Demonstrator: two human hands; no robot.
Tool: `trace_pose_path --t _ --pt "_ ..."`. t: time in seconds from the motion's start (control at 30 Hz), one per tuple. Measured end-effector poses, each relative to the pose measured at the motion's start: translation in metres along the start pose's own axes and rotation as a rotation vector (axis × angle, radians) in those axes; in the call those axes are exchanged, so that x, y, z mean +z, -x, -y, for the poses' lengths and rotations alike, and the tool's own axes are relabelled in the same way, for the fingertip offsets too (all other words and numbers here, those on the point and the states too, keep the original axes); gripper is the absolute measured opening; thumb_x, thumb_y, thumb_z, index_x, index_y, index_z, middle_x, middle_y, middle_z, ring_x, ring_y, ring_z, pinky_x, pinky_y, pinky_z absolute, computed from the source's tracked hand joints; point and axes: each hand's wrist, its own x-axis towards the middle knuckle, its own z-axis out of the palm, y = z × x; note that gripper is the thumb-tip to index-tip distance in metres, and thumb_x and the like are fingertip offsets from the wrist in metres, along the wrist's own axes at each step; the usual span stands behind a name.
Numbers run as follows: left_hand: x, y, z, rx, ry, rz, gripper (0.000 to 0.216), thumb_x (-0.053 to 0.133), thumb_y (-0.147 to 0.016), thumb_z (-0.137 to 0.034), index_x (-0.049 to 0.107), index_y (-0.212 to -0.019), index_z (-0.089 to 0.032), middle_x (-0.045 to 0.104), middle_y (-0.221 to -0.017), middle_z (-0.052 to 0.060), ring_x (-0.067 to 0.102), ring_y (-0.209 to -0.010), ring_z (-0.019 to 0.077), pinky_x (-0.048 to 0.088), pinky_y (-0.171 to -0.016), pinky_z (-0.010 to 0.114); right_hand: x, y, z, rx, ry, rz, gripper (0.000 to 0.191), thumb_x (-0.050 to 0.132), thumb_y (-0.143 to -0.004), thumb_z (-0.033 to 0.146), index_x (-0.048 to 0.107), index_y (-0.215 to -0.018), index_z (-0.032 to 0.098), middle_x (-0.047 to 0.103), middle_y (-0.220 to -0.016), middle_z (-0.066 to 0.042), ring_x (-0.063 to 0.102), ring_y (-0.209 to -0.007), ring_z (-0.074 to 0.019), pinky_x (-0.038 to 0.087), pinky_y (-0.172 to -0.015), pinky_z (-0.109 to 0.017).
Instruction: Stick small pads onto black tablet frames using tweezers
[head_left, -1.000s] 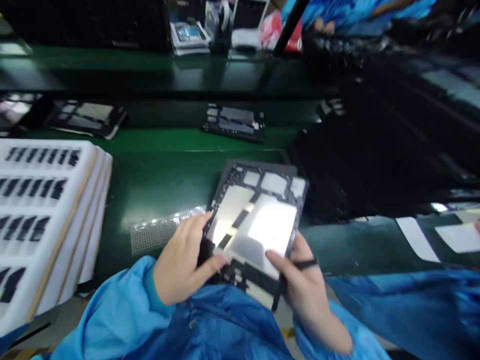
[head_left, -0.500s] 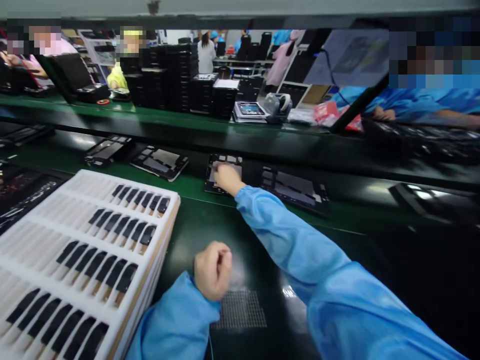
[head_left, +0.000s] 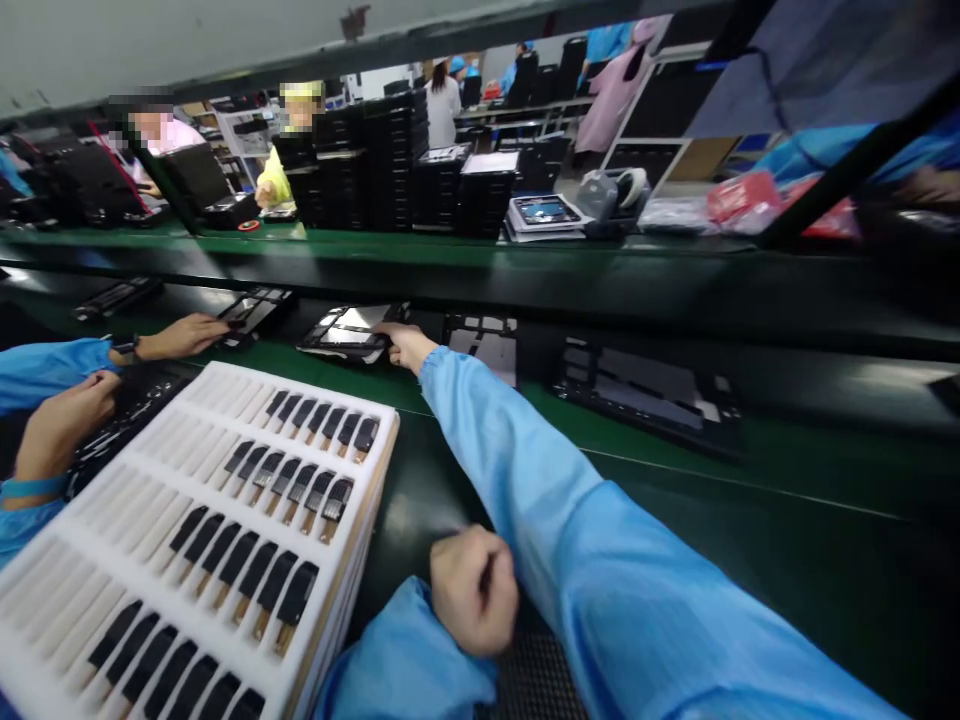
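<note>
My right hand [head_left: 407, 346] reaches forward, its fingers closed on the right edge of an opened tablet [head_left: 352, 328] with bright panels and a black frame. Just right of that hand lies a second opened tablet [head_left: 484, 345] with grey panels. My left hand [head_left: 474, 590] is curled into a fist, low in the view and beside my right sleeve. What the fist holds, if anything, is hidden. Left of it stands a white foam tray [head_left: 300, 545] with rows of slots. Several black-ended small parts [head_left: 244, 570] sit upright in its right-hand slots.
A larger opened tablet [head_left: 645, 390] lies farther right on the green bench. At left, a co-worker's hand [head_left: 184, 335] touches another device [head_left: 259, 312]. Above runs a shelf [head_left: 420, 265] with stacked black trays [head_left: 390, 160] and a tape dispenser [head_left: 611, 200]. A slanted post [head_left: 832, 160] rises at right.
My right hand has moved left, from the grey-panelled tablet to the bright-panelled one. My left hand stays a fist. The view has tilted and shifted left, and a co-worker's hands have come in.
</note>
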Motion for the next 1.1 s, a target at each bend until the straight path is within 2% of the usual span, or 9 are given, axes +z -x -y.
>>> trace_pose_path --t 0.2,0.27,0.33,0.4,0.47,0.57,0.7,0.9,1.1 --pt "0.011 -0.054 -0.015 -0.27 0.372 -0.043 0.051 0.07 -0.106 -0.053 0.065 -0.142 -0.017 0.071 -0.135 0.012 0.073 -0.116 0.0227 0.068 -0.1 0.043 -0.127 0.158 -0.046 -0.082 -0.039 -0.219 0.03 0.075 -0.107 0.044 0.072 -0.106 0.014 0.068 -0.083 0.003 0.057 -0.061 -0.0073 0.051 -0.055 -0.02" --pt "0.027 -0.059 -0.024 -0.327 0.441 0.003 0.052 0.071 -0.106 -0.053 0.065 -0.144 -0.017 0.07 -0.14 0.013 0.072 -0.122 0.0245 0.067 -0.105 0.047 -0.172 0.239 -0.082 -0.114 -0.026 -0.233 0.037 0.093 -0.091 0.044 0.071 -0.087 0.016 0.054 -0.063 0.008 0.038 -0.05 -0.0056 0.033 -0.044 -0.021" --pt "0.042 -0.047 -0.035 -0.37 0.457 0.075 0.052 0.071 -0.106 -0.053 0.065 -0.144 -0.017 0.069 -0.141 0.013 0.071 -0.123 0.0248 0.067 -0.106 0.047 -0.213 0.325 -0.121 -0.112 0.003 -0.211 0.046 0.109 -0.063 0.039 0.075 -0.083 0.017 0.061 -0.067 0.005 0.046 -0.057 -0.0088 0.038 -0.048 -0.023" --pt "0.052 -0.023 -0.046 -0.412 0.437 0.199 0.051 0.071 -0.106 -0.051 0.065 -0.144 -0.017 0.069 -0.14 0.012 0.071 -0.122 0.0243 0.067 -0.105 0.047 -0.253 0.408 -0.157 -0.11 0.029 -0.252 0.045 0.107 -0.061 0.049 0.077 -0.08 0.022 0.062 -0.071 0.003 0.051 -0.064 -0.0132 0.045 -0.054 -0.025" --pt "0.057 0.006 -0.059 -0.454 0.402 0.394 0.051 0.072 -0.106 -0.05 0.065 -0.144 -0.017 0.071 -0.137 0.012 0.073 -0.118 0.0233 0.068 -0.103 0.045 -0.289 0.479 -0.182 -0.124 0.14 -0.322 0.048 0.081 -0.087 0.069 0.077 -0.069 0.025 0.058 -0.064 -0.002 0.054 -0.062 -0.0188 0.049 -0.055 -0.033" --pt "0.065 0.039 -0.075 -0.473 0.332 0.733 0.046 0.073 -0.106 -0.051 0.069 -0.136 -0.016 0.075 -0.125 0.01 0.075 -0.107 0.0195 0.069 -0.096 0.04 -0.323 0.543 -0.198 -0.109 0.244 -0.648 0.053 0.068 -0.088 0.076 0.081 -0.063 0.031 0.074 -0.084 -0.016 0.067 -0.077 -0.0321 0.055 -0.06 -0.048" --pt "0.071 0.051 -0.09 -0.38 0.149 0.99 0.037 0.082 -0.096 -0.048 0.077 -0.117 -0.018 0.077 -0.098 0.005 0.07 -0.08 0.0148 0.063 -0.074 0.03 -0.325 0.544 -0.195 -0.136 0.167 -0.848 0.037 0.079 -0.086 0.07 0.086 -0.073 0.037 0.064 -0.071 -0.012 0.054 -0.063 -0.0231 0.047 -0.054 -0.043" --pt "0.04 -0.006 -0.095 -0.184 -0.324 0.814 0.034 0.074 -0.088 -0.034 0.079 -0.12 -0.023 0.071 -0.104 0.008 0.053 -0.07 0.016 0.044 -0.069 0.031 -0.298 0.441 -0.185 -0.318 0.227 -0.268 0.016 0.094 -0.09 0.038 0.088 -0.103 0.032 0.08 -0.092 -0.004 0.077 -0.082 -0.0179 0.065 -0.072 -0.03" --pt "0.033 -0.034 -0.048 -0.128 -0.415 1.079 0.005 0.073 -0.078 -0.027 0.072 -0.075 -0.023 0.057 -0.064 -0.003 0.044 -0.057 0.0119 0.04 -0.072 0.028 -0.283 0.356 -0.214 -0.379 0.497 0.121 0.015 0.084 -0.097 0.028 0.083 -0.111 0.021 0.085 -0.108 -0.003 0.081 -0.094 -0.0167 0.069 -0.087 -0.031"
